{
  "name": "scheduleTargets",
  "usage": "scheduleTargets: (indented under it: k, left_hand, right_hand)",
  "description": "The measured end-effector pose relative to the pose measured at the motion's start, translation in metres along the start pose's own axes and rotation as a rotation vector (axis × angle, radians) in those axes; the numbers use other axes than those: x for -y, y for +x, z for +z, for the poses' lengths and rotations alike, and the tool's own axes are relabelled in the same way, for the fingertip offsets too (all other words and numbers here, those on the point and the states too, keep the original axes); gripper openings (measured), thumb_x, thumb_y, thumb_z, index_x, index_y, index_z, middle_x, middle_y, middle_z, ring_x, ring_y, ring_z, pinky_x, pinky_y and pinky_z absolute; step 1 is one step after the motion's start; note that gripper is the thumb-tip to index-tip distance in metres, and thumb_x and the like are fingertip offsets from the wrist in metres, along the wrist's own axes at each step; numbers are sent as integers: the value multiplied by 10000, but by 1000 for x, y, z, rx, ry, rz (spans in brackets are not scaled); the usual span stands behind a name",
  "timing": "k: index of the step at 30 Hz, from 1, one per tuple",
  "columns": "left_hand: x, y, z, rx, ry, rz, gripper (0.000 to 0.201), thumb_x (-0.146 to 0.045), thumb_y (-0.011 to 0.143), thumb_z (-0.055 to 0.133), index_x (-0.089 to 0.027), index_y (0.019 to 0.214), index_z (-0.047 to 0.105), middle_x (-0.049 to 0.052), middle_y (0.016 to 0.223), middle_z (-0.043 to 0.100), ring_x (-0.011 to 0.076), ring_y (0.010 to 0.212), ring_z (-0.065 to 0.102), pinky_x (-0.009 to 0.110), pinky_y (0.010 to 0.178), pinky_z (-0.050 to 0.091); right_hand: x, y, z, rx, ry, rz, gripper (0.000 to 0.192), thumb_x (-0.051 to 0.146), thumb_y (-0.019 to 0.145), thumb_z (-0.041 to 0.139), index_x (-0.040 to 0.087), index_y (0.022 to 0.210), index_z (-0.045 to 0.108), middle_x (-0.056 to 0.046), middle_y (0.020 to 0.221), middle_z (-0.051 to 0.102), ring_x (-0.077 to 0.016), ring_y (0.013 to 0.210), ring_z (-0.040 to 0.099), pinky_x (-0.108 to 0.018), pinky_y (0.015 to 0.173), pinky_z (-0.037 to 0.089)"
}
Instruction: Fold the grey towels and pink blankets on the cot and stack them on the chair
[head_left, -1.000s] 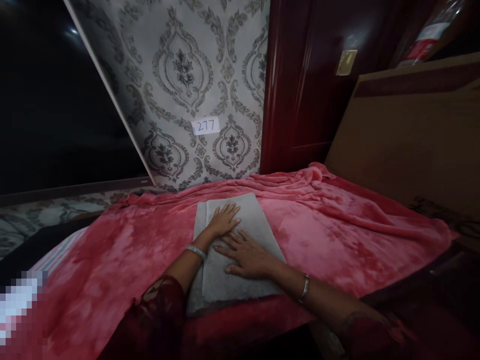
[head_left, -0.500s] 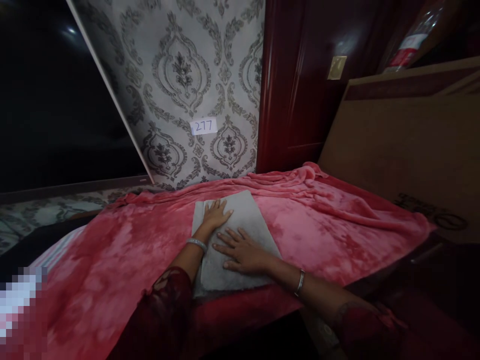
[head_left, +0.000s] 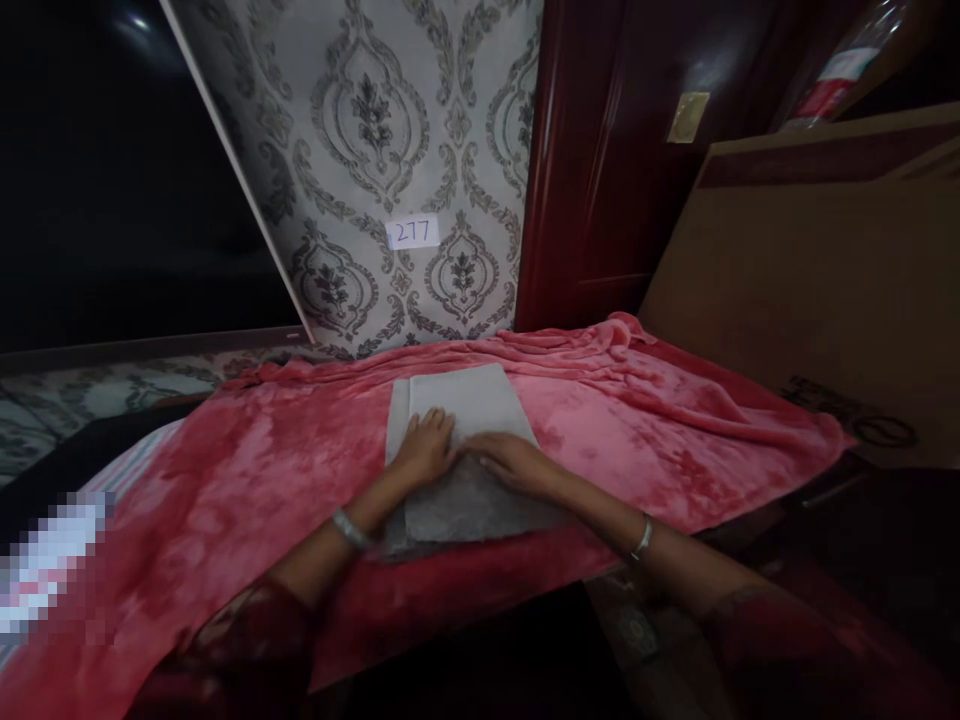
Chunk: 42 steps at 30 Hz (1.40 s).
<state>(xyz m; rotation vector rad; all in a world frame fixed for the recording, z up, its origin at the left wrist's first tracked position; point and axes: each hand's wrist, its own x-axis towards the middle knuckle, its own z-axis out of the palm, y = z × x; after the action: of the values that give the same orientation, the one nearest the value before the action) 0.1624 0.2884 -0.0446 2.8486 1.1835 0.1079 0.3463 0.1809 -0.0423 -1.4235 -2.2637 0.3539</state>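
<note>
L hand (head_left: 426,448) palm-down on folded grey cloth (head_left: 476,385), fingers loose, nothing grasped. R hand (head_left: 517,462) just beside it, over cloth w/ fingers bent; can't tell if it's pinching any. Cloth lies on pink blanket (head_left: 615,430), nr front edge. Tag (head_left: 413,232) reads 277; box (head_left: 817,270) far R.

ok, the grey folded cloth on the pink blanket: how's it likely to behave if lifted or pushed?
Probably floppy: the grey folded cloth looks like soft fabric, lying flat. Its layers may slip, since their edges are offset. Unlikely to roll or tip, being low on the pink blanket.
</note>
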Motion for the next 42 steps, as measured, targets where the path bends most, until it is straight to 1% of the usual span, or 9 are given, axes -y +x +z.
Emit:
scheduleTargets:
  k: [4,7,13,16,18,23,25,35,42]
  left_hand:
    - [-16,-71,27,-13,-15,106,729,-563,934,492,-257,1582,357,136,1671,262,346,1557,188,588,1248,171]
    - [-23,-94,38,-49,-13,114,667,-562,949,472,-373,1575,347,72,1694,199,366,1566,121,666,1226,149]
    - [-27,-95,33,-53,-21,96,641,-538,961,473,-394,1572,347,73,1689,204,364,1562,143,677,1226,166]
    - [-27,-98,34,-74,-28,105,651,-524,951,510,-391,1569,354,82,1684,214,368,1558,164,681,1220,191]
    - [-27,-101,36,-113,-27,110,645,-465,946,547,-382,1561,370,84,1682,235,365,1553,192,681,1212,214]
    - [-26,-108,44,-216,-22,120,653,-356,920,610,-341,1542,409,97,1647,337,360,1531,265,661,1198,264]
    - [-26,-108,47,-225,-24,124,667,-361,917,616,-340,1547,400,100,1646,337,364,1528,269,648,1194,286]
    - [-23,-109,56,-220,-5,125,774,-372,893,645,-371,1587,304,83,1669,279,367,1521,289,634,1183,322]
    - [-22,-106,54,-272,39,132,705,-324,920,605,-336,1576,346,109,1654,318,358,1521,291,616,1183,320]
  right_hand:
    - [-23,29,8,114,-170,-71,527,253,1033,414,247,1561,409,-86,1634,343,-266,1536,228,-563,1218,216]
    - [-41,50,16,228,-247,-175,555,401,1050,427,302,1589,337,-44,1678,225,-278,1559,124,-606,1225,101]
    - [-96,102,-12,199,-346,128,570,444,1065,373,278,1606,306,-75,1679,202,-317,1550,149,-584,1222,118]
    - [-103,120,-24,159,-394,258,565,445,1059,380,262,1593,347,-99,1669,232,-345,1543,164,-630,1203,140]
    - [-95,125,-19,133,-401,187,590,471,1046,408,257,1592,349,-105,1672,222,-358,1548,131,-645,1200,132]
    - [-66,128,16,238,-231,-267,609,552,1040,388,319,1599,326,-49,1684,197,-331,1552,123,-597,1232,64]
    - [-64,138,24,277,-178,-309,618,563,1038,393,323,1603,315,-37,1687,187,-319,1553,126,-563,1243,54]
    - [-101,217,27,271,-189,-17,597,493,1053,335,323,1618,247,-59,1676,209,-294,1549,170,-601,1224,152]
    - [-84,207,10,152,-275,132,642,513,1041,376,287,1625,240,-81,1694,120,-306,1563,70,-614,1225,71]
